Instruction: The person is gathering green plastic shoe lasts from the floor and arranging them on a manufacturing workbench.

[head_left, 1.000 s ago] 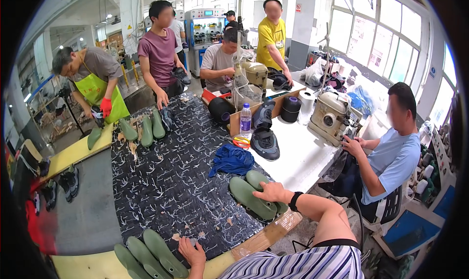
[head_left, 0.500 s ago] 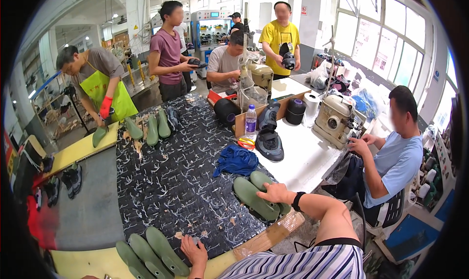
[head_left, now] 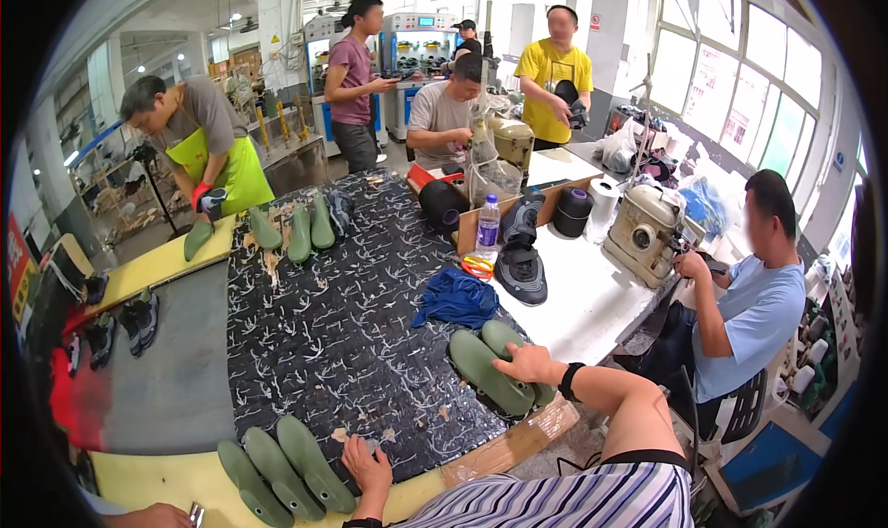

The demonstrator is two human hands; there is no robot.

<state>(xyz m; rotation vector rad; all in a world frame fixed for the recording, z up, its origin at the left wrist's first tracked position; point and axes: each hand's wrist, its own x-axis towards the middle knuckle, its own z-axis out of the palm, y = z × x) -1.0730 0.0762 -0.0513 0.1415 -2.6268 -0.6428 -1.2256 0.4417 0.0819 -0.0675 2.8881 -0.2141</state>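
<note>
Closest to you, your striped shirt point(head_left: 555, 505) is cut off by the lower edge. Your left hand point(head_left: 370, 465) lies palm down, released, fingers loosely spread on the near edge of the dark patterned mat point(head_left: 361, 343); its palm is hidden, and a small greyish patch by the fingers is too indistinct to name. Just left of it lie three green lasts point(head_left: 280, 472) side by side. In the lower left corner, another person's hand point(head_left: 153, 516) is partly cut off, near a shiny metal piece point(head_left: 196, 514) you can't identify.

Your right hand point(head_left: 532, 364) covers part of a second group of green lasts point(head_left: 488, 375) on the mat's right corner; you can't tell whether it grips them or only rests, since the fingertips' undersides are hidden.

Beyond these are a crumpled blue cloth point(head_left: 455, 299), scissors point(head_left: 477, 269) with blades hard to make out, and a dark shoe point(head_left: 523, 276) overlapping another behind it. Right of that, a sewing machine point(head_left: 645, 237) stands before a seated person point(head_left: 749, 297), whose dark workpiece is unclear. At the mat's far end, more lasts point(head_left: 299, 234) lie beside a dark shoe.
</note>
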